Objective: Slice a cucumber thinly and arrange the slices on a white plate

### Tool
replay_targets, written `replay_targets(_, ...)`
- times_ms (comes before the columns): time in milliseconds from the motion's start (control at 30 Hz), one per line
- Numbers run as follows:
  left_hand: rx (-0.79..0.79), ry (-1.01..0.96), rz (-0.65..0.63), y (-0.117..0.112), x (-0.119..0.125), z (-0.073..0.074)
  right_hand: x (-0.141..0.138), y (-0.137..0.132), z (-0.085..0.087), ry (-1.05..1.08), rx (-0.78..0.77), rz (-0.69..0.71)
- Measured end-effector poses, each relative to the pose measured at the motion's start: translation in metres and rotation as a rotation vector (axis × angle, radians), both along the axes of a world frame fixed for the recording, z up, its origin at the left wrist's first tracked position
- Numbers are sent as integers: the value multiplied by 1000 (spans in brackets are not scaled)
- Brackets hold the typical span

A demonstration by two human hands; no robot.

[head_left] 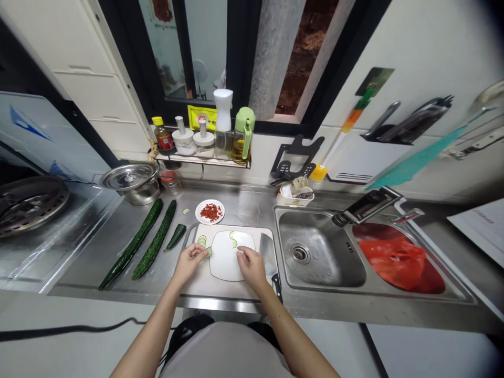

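My left hand [189,261] rests at the left edge of a white plate [224,262], its fingers pinched on a cucumber slice [208,251]. My right hand [251,265] sits on the plate's right side with fingers curled, pinching a thin pale slice at its tip. More cucumber slices [202,241] lie stacked left of the plate, and two others [233,239] lie on the plate's far part. The plate stands on a white cutting board [205,286]. A cleaver [270,257] lies on the board just right of my right hand.
Two long cucumbers [145,244] and a short cut piece [176,236] lie left of the board. A small dish of red bits [210,211] stands behind it. A steel pot [132,181] is at the back left, a sink [318,252] and red basin [397,260] to the right.
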State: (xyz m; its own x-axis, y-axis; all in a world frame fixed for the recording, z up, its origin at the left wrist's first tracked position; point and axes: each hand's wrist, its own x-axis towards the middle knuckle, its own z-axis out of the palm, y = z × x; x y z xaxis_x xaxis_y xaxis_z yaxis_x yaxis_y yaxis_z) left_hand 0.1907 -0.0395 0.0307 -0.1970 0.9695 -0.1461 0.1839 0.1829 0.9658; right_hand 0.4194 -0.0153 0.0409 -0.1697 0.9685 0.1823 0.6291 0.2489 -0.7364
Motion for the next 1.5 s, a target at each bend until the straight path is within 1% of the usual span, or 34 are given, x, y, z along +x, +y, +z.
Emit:
replay_targets(100, -38, -52, -90, 8, 8, 16, -11, 5, 12, 147, -35, 63)
replay_targets(167, -36, -75, -155, 13, 13, 24, -17, 8, 18, 245, -95, 135)
replay_targets(233, -21, -96, -226, 17, 18, 30, -22, 11, 22, 321, -173, 196)
replay_targets(333, 2, -133, -298, 22, 26, 36, -27, 16, 24, 412, -268, 216)
replay_targets(433, 7, -177, -278, 25, 33, 40, -29, 22, 23, 505, -313, 178)
replay_targets(567, -7, -226, -117, 26, 42, 42, -26, 30, 23, 633, -353, 145)
replay_targets(633, -81, -248, -39, 26, 47, 43, -24, 34, 27, 687, -363, 146)
replay_targets(667, -156, -263, -24, 26, 50, 44, -23, 35, 29, 706, -366, 147)
replay_targets(733, -355, -341, -64, 26, 55, 45, -21, 37, 34, 724, -377, 147)
replay_targets(800, -527, -497, -153, 26, 59, 46, -20, 38, 39, 717, -395, 161)
replay_targets(867, -609, -679, -203, 28, 63, 48, -18, 39, 41, 696, -408, 193)
replay_targets(900, -626, -750, -201, 29, 64, 49, -17, 39, 42, 683, -407, 209)
replay_targets(967, -648, -833, -175, 31, 66, 50, -15, 40, 42, 652, -381, 226)
replay_targets(1067, -641, -861, -131, 33, 67, 48, -12, 41, 40, 591, -320, 229)
replay_targets(1167, -550, -837, -105, 35, 67, 48, -9, 41, 38, 558, -297, 236)
replay_targets(1300, -423, -746, -119, 35, 65, 51, -8, 38, 38, 605, -348, 237)
replay_targets(1400, -360, -661, -139, 34, 63, 54, -8, 36, 41, 644, -408, 254)
replay_targets(1500, -308, -559, -158, 33, 62, 55, -10, 35, 43, 668, -434, 264)
